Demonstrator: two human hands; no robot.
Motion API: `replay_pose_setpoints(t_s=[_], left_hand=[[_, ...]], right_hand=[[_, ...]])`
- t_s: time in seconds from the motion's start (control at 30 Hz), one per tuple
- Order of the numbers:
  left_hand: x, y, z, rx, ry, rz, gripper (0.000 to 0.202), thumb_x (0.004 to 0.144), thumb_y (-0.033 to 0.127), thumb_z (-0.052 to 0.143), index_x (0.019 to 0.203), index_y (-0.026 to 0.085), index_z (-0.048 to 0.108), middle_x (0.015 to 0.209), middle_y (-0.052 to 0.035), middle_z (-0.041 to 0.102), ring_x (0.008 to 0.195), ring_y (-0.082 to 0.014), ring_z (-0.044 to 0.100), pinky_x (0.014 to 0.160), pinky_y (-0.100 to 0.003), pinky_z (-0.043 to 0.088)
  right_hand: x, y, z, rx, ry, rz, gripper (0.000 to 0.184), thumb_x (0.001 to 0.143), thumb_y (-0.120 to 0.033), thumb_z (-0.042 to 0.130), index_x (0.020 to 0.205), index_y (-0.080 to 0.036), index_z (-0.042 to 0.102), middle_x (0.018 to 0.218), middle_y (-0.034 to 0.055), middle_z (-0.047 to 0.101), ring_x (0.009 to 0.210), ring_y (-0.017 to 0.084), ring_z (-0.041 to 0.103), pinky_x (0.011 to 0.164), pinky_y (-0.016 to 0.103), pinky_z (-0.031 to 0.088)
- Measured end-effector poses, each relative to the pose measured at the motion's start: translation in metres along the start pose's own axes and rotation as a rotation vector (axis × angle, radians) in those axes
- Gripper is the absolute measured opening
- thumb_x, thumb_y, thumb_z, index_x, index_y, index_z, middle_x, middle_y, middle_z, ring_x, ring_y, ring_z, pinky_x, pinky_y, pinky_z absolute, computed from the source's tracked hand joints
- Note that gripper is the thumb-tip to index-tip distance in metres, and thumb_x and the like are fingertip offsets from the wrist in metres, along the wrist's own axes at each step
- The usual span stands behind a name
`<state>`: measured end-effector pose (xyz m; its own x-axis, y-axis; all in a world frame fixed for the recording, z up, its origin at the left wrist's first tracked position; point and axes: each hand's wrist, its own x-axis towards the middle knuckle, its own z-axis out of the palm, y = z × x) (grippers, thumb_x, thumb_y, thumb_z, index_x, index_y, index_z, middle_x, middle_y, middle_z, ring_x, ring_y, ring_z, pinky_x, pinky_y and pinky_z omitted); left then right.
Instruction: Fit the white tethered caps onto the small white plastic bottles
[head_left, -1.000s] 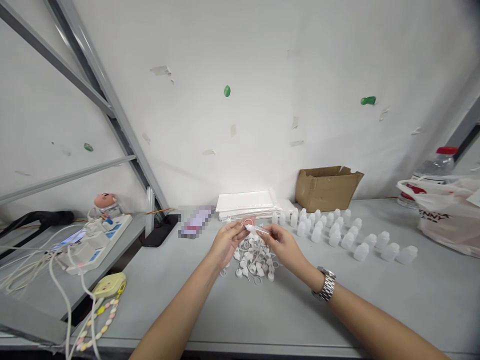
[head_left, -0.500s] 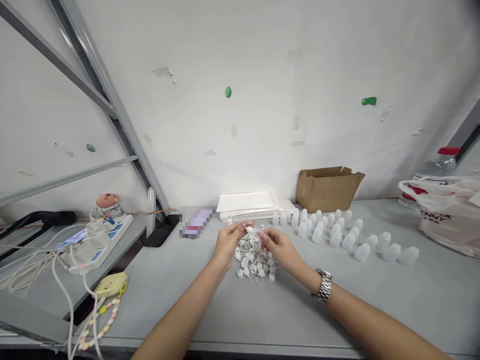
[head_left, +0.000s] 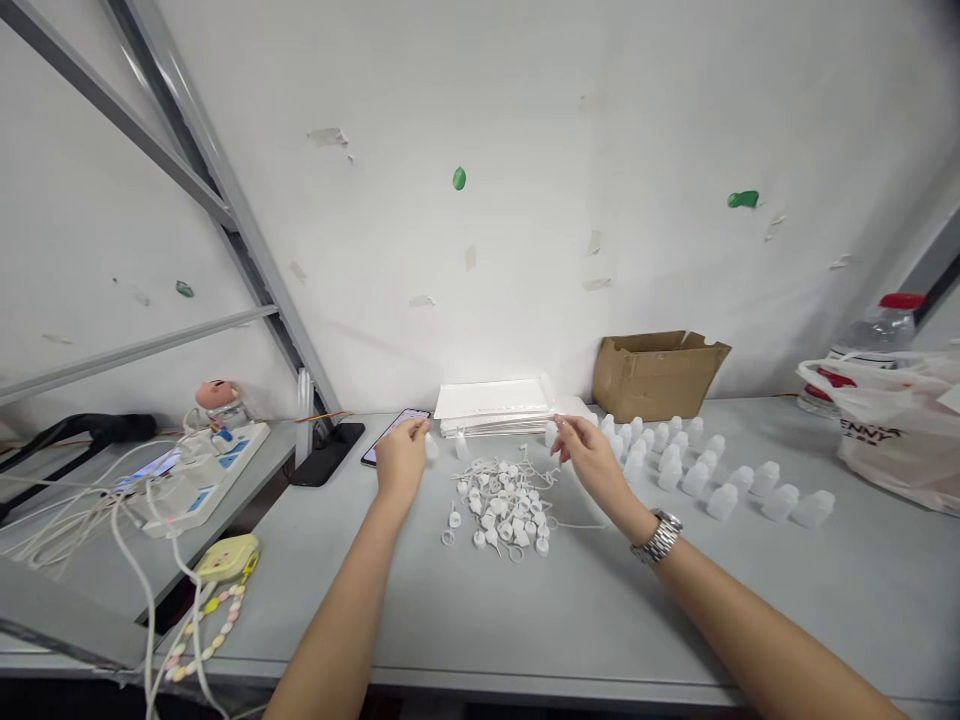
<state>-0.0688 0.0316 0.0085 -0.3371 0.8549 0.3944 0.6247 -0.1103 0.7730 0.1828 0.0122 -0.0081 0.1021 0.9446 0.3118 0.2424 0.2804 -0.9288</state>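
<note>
My left hand (head_left: pixel 401 458) is closed, its fingertips on the top of a small translucent white bottle (head_left: pixel 430 449). A similar small bottle with a narrow tip (head_left: pixel 460 446) stands just to its right. My right hand (head_left: pixel 592 458) wears a metal watch at the wrist. Its fingers pinch at another small white bottle (head_left: pixel 551 433) at the left end of the bottle group, partly covered by the fingertips. Between my hands lies a pile of white caps with rings and thin straps (head_left: pixel 506 510). Several white bottles (head_left: pixel 697 480) stand in loose rows to the right.
Behind the pile lies a stack of white trays (head_left: pixel 491 405), with a cardboard box (head_left: pixel 652 375) to its right. A phone (head_left: pixel 394 435) and a black stand base (head_left: pixel 326 457) are at left. A plastic bag (head_left: pixel 885 430) sits far right. Cables and a power strip (head_left: pixel 217 480) occupy the left side.
My hands have moved apart from above the cap pile. The left went left with a bottle; the right went right to the standing bottles. The pile is now fully uncovered.
</note>
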Motion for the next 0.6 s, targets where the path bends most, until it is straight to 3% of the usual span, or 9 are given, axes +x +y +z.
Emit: replay_pose_setpoints(t_s=[0.13,0.27,0.43,0.6], left_hand=[[-0.002,-0.01,0.018,0.04,-0.087,0.013,0.014,0.072,0.022,0.057,0.077,0.022,0.07,0.083,-0.0081,0.072,0.085,-0.0251,0.064,0.078,-0.034,0.043],[-0.004,-0.015,0.029,0.05,-0.13,0.027,0.014,0.074,0.024,0.057,0.08,0.022,0.069,0.087,-0.0091,0.072,0.086,-0.0244,0.064,0.077,-0.032,0.042],[-0.003,-0.018,0.03,0.058,-0.14,0.023,0.015,0.074,0.027,0.057,0.083,0.023,0.069,0.089,-0.0086,0.072,0.088,-0.0239,0.063,0.079,-0.032,0.042],[-0.003,-0.016,0.027,0.074,-0.136,0.018,0.023,0.075,0.036,0.056,0.087,0.02,0.067,0.094,-0.0122,0.071,0.092,-0.0253,0.062,0.081,-0.033,0.041]], right_hand=[[0.011,0.007,-0.013,-0.199,0.137,-0.062,0.041,0.084,-0.051,0.039,0.098,-0.015,0.055,0.063,0.0013,0.058,0.056,0.015,0.052,0.057,0.029,0.04],[0.016,0.015,-0.017,-0.352,0.186,-0.11,0.036,0.086,-0.045,0.038,0.097,-0.016,0.056,0.064,0.0019,0.058,0.058,0.016,0.052,0.056,0.029,0.038],[0.018,0.025,-0.013,-0.631,0.175,-0.301,0.034,0.089,-0.036,0.034,0.097,-0.013,0.058,0.073,0.0072,0.06,0.069,0.02,0.052,0.066,0.032,0.039],[0.025,0.027,-0.003,-0.984,0.165,-0.42,0.028,0.088,-0.03,0.042,0.091,-0.012,0.064,0.088,0.0145,0.058,0.085,0.027,0.046,0.075,0.037,0.033]])
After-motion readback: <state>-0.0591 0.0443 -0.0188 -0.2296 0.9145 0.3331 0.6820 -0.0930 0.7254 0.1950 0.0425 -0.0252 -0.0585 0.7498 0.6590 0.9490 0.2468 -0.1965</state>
